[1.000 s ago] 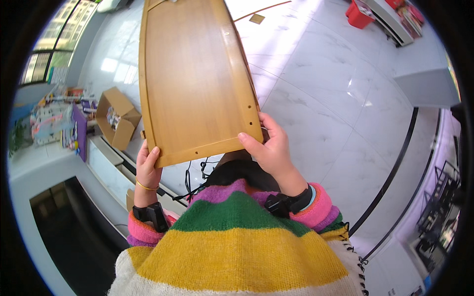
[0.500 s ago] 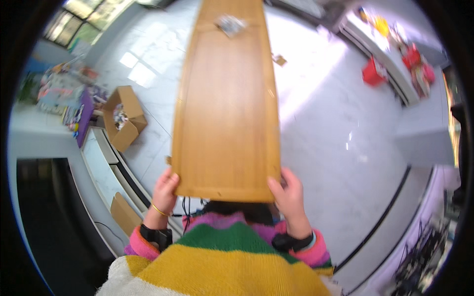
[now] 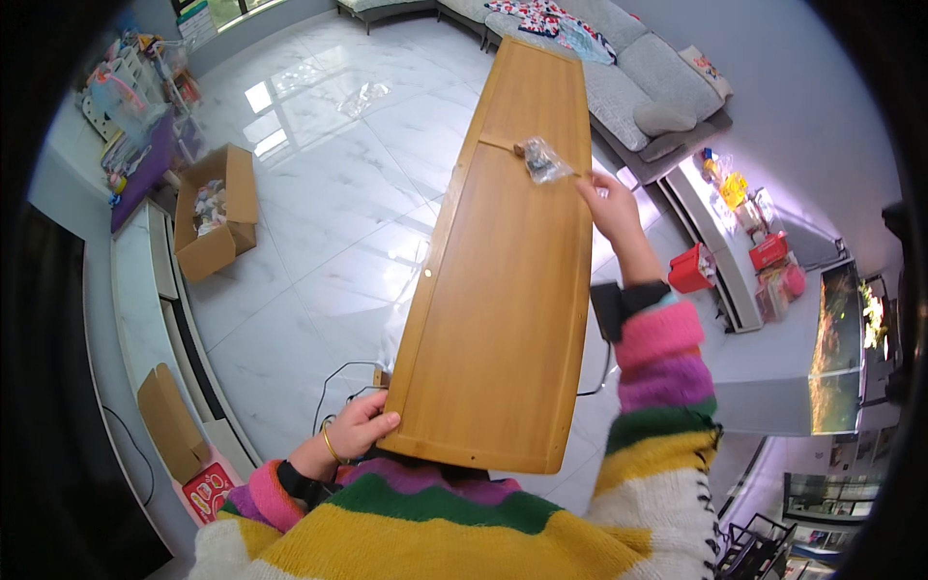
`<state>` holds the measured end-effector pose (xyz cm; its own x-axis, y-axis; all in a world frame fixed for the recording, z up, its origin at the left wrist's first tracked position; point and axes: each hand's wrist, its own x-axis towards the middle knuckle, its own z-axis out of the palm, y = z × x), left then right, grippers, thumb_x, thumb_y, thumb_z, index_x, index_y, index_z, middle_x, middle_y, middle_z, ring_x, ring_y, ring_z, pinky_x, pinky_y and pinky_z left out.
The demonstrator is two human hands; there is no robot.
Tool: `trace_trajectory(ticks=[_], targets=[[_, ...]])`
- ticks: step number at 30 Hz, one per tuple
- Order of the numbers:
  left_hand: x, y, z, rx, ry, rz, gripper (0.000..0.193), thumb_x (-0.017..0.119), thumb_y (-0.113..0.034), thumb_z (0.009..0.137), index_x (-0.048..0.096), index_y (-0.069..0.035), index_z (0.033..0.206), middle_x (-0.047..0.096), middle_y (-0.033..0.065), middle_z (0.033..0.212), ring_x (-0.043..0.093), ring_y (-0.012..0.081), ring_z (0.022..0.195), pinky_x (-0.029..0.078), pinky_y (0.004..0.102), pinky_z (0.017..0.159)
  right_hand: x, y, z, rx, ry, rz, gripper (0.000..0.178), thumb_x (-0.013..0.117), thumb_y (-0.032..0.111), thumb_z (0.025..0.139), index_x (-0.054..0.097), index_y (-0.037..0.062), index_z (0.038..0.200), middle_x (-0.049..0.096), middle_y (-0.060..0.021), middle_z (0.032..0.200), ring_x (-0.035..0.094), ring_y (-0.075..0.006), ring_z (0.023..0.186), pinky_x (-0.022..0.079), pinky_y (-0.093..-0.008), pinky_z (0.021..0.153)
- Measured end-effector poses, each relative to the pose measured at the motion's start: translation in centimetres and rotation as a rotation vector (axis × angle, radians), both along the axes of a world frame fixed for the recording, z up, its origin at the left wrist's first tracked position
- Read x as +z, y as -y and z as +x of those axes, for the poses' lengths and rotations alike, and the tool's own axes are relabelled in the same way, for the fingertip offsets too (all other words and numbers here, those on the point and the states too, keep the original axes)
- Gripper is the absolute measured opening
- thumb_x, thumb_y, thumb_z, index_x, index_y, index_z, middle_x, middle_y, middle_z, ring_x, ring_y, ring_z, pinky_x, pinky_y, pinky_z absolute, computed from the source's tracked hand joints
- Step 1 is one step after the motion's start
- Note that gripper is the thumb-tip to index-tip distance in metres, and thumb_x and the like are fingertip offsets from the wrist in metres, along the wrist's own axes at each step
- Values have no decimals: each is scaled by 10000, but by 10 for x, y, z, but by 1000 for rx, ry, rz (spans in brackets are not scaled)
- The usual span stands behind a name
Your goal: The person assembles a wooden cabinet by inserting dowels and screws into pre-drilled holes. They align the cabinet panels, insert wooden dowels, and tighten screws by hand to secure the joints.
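Note:
A long wooden panel [image 3: 498, 300] with a raised rim stretches away from my body, its near end against my sweater. My left hand [image 3: 360, 430] grips its near left corner, thumb on top. Farther along, at the right edge, is my right hand [image 3: 611, 208], with bent fingers pinched together right beside a small clear plastic bag [image 3: 546, 162]. Dark small pieces show inside the bag, which lies on the panel near a crosswise strip. Whether those fingertips hold the bag's corner or the panel's edge, I cannot make out.
An open cardboard box [image 3: 237, 198] with mixed contents stands on the tiled floor at left. A grey sofa [image 3: 667, 77] is beyond the panel's far end. To the right are a red bin [image 3: 688, 269] and a low white cabinet [image 3: 710, 222]. Dark cables [image 3: 333, 377] run near my left hand.
My right hand has left the near right corner and reached forward along the right edge to the bag. The panel now slants away to the right; my left hand stays at its near left corner.

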<state>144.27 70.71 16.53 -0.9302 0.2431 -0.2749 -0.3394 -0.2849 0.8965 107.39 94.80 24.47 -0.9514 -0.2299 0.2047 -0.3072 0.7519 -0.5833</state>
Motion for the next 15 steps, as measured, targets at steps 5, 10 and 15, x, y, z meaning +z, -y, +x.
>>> trace_trajectory(ticks=[5, 10, 15], targets=[[-1, 2, 1, -17, -83, -26, 321, 481, -153, 899, 479, 42, 1155, 556, 41, 1041, 499, 95, 942, 416, 256, 818, 0, 62, -75, 106, -220, 295, 435, 651, 340, 702, 636, 42, 1019, 626, -181, 983, 601, -305, 923, 469, -367, 792], [4, 2, 1, -15, -92, -4, 312, 485, -154, 897, 489, 46, 1137, 562, 45, 1026, 499, 97, 936, 417, 257, 810, -3, 73, -74, 228, 362, 318, 277, 674, 249, 684, 651, 27, 849, 632, -95, 729, 617, -212, 722, 485, -317, 646], [5, 1, -3, -44, -90, -13, 308, 492, -156, 890, 493, 41, 1127, 564, 40, 1003, 503, 96, 919, 416, 250, 803, 0, 67, -20, 276, 200, 91, 393, 688, 384, 696, 642, 1, 770, 618, -113, 659, 605, -198, 632, 472, -306, 575]])
